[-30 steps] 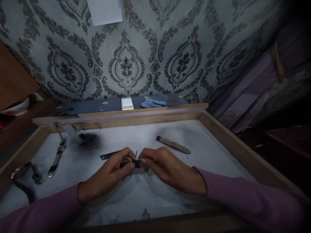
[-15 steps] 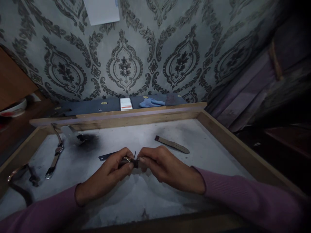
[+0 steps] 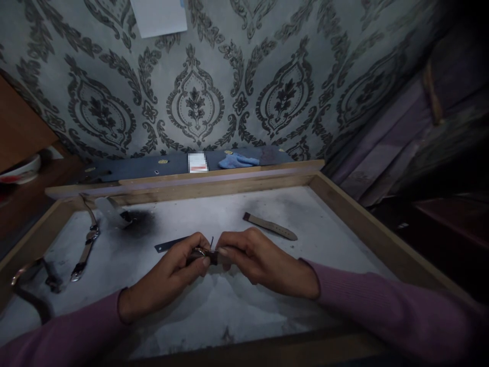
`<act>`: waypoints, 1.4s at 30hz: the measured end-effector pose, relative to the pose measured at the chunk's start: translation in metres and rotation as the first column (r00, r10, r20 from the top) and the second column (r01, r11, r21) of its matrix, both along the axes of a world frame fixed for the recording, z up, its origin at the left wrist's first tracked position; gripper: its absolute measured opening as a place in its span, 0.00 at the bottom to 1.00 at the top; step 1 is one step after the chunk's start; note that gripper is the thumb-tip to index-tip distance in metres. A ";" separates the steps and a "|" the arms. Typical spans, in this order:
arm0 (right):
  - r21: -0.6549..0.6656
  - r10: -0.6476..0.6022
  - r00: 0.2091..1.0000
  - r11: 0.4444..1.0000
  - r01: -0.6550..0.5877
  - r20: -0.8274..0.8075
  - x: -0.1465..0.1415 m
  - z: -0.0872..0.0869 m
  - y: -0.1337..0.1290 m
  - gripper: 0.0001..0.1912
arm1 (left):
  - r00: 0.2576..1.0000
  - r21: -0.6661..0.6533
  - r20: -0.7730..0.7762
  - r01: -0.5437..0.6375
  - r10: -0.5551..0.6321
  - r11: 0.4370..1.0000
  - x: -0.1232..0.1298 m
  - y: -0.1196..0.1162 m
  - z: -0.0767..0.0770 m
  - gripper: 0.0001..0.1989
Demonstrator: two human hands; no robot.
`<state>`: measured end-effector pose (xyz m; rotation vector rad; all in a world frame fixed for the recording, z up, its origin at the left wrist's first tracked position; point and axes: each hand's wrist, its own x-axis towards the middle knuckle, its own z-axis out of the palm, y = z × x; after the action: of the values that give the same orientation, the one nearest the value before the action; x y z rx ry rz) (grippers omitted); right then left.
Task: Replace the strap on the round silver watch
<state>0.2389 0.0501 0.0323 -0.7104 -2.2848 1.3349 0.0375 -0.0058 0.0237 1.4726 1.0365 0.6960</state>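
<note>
My left hand (image 3: 171, 275) is closed around a wristwatch (image 3: 201, 252), whose shiny case edge shows between thumb and fingers. My right hand (image 3: 263, 265) pinches a dark strap piece (image 3: 214, 258) at the watch's right side. Whether strap and case are joined I cannot tell. A thin dark rod (image 3: 212, 241) sticks up between the two hands; which hand has it is unclear. Behind my left fingers lies a flat dark strip (image 3: 168, 245) with a hole at its end. A loose watch strap (image 3: 273, 227) rests beyond my right hand.
A wooden-rimmed tray (image 3: 351, 224) with a white base surrounds the work. At its left lie a strapped watch (image 3: 86, 250), another curved watch (image 3: 28, 290) and a translucent object (image 3: 110, 211). Behind the rim are a blue cloth (image 3: 239, 161) and a small blurred box (image 3: 197, 162).
The view has shifted very slightly. My right hand and wrist sit a touch higher and further left; both hands keep their grip on the watch and strap.
</note>
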 end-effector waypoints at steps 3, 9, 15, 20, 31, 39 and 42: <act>0.039 0.015 1.000 0.999 -0.015 0.010 0.001 0.000 0.000 0.12 | 1.000 0.021 -0.020 0.005 -0.005 1.000 0.001 -0.001 0.002 0.07; 0.138 0.028 0.999 0.990 -0.031 0.020 0.002 0.000 0.000 0.13 | 1.000 0.016 0.006 0.011 -0.011 1.000 0.001 -0.001 0.004 0.08; 0.167 0.035 0.998 0.985 -0.043 0.049 0.003 0.000 0.000 0.13 | 1.000 -0.016 0.018 -0.003 0.003 1.000 0.000 -0.002 -0.001 0.08; 0.209 0.043 0.998 0.977 -0.050 0.037 0.004 -0.003 0.000 0.13 | 0.998 -0.074 0.062 0.001 0.004 0.997 0.001 -0.001 -0.002 0.08; 0.195 0.051 0.998 0.979 -0.060 0.048 0.003 -0.002 0.000 0.12 | 1.000 -0.050 0.021 -0.003 0.004 0.999 0.000 0.001 -0.002 0.08; 0.205 0.031 0.997 0.978 -0.045 0.071 0.003 -0.002 0.000 0.12 | 0.995 0.077 -0.104 0.005 0.003 0.997 0.001 0.000 0.001 0.07; 0.202 0.044 0.995 0.977 -0.062 0.094 0.002 -0.002 0.001 0.12 | 0.991 0.095 -0.132 0.002 0.011 0.996 0.002 0.000 0.001 0.06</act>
<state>0.2411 0.0511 0.0307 -0.6554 -2.4833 1.0889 0.0390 -0.0056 0.0251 1.6165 1.1210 0.6654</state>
